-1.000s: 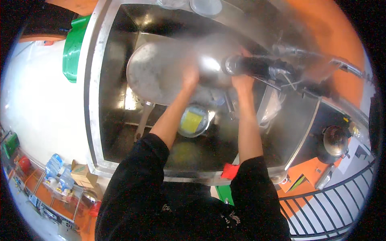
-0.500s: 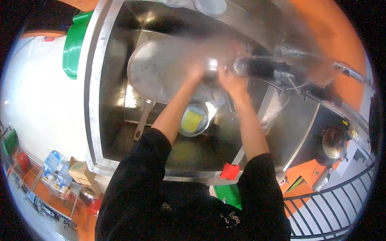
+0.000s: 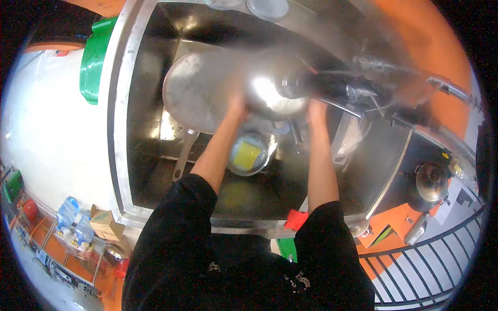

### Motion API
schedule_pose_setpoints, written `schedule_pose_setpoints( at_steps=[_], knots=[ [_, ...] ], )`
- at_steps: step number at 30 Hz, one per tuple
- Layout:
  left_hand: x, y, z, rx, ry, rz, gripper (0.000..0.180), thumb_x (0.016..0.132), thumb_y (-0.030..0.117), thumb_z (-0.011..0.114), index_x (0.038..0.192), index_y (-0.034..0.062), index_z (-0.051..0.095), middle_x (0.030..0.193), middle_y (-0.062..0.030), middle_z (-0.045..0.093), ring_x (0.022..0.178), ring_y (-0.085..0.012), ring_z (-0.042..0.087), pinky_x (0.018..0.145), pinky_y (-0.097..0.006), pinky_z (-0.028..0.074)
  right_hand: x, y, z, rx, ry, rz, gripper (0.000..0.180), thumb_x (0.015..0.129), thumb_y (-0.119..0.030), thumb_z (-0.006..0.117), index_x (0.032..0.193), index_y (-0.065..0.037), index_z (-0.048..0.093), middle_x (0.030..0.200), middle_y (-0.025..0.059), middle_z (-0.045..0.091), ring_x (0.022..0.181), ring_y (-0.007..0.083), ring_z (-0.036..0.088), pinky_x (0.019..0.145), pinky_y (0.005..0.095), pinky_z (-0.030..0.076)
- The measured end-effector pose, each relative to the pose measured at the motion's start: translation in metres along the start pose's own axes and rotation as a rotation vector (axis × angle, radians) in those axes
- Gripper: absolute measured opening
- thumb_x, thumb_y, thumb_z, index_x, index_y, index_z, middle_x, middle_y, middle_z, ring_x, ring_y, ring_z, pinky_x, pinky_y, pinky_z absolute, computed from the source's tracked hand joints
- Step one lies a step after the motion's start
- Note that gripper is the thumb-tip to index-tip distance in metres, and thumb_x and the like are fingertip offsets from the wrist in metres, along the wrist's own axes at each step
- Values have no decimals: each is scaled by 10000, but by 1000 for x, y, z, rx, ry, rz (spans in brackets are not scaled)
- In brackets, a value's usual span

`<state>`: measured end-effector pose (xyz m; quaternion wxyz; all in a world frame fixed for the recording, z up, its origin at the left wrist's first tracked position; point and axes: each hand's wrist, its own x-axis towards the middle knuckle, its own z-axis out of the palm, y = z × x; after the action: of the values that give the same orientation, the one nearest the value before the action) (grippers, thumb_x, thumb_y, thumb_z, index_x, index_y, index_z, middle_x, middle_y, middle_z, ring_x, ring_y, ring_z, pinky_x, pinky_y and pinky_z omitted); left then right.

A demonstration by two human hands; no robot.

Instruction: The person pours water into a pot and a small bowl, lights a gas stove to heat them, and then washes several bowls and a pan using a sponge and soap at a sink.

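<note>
A round, shiny metal pan (image 3: 265, 92) is held over the sink between my two hands, and a long metal bar that looks like its handle points right. My left hand (image 3: 237, 107) grips its left rim. On the right rim is my right hand (image 3: 316, 110). Most fingers are hidden by the pan or blurred. A black spray tap head (image 3: 311, 84) hangs just above it. Left of the pan, a large grey frying pan (image 3: 191, 90) lies in the sink, its handle toward me. A yellow sponge (image 3: 247, 155) sits in a small metal bowl (image 3: 232, 167) below my hands.
The metal sink's rim (image 3: 120, 129) runs along the left and near sides. A red cloth (image 3: 295, 220) lies on the near edge. Hoses (image 3: 451, 93) hang at the right. A wok (image 3: 431, 182) stands to the far right. Two clear round lids (image 3: 267, 8) are at the back.
My hands have moved apart to the pan's two sides. The pan now shows as a broad, bright round surface under the spray head, which has shifted left.
</note>
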<state>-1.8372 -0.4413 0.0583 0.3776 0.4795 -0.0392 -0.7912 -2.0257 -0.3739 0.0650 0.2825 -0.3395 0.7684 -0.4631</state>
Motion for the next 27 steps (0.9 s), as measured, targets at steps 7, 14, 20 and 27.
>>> schedule_pose_setpoints(
  at_steps=[7,14,20,27],
  knots=[
    [35,-18,-32,138,151,356,455,875,385,437,1145,25,498,1056,-108,553,982,-261,515,910,-376,364,30,-23,12,596,-3,233,206,809,-276,646,915,-100,636,890,17,603,788,121,543,716,291,440],
    [-12,28,-57,-174,-451,-492,476,815,234,411,1213,-25,368,1120,-161,470,874,-315,519,875,-542,421,57,-1,11,36,-248,-209,182,826,-201,592,758,-35,626,795,28,619,728,124,537,668,239,402],
    [-45,40,-55,277,-256,-234,768,674,13,465,1384,65,175,1298,-202,358,1119,-363,438,913,-518,411,25,-22,4,-151,-513,-416,317,883,-215,468,1115,-30,578,1177,117,560,1167,224,461,1007,342,337],
    [-49,18,-39,796,-307,259,785,694,-69,459,1405,100,174,1255,-154,429,1052,-228,474,821,-334,438,17,-94,15,-1162,-671,206,442,876,-336,364,1205,-91,529,1242,183,492,1172,303,453,993,390,347]
  ],
)
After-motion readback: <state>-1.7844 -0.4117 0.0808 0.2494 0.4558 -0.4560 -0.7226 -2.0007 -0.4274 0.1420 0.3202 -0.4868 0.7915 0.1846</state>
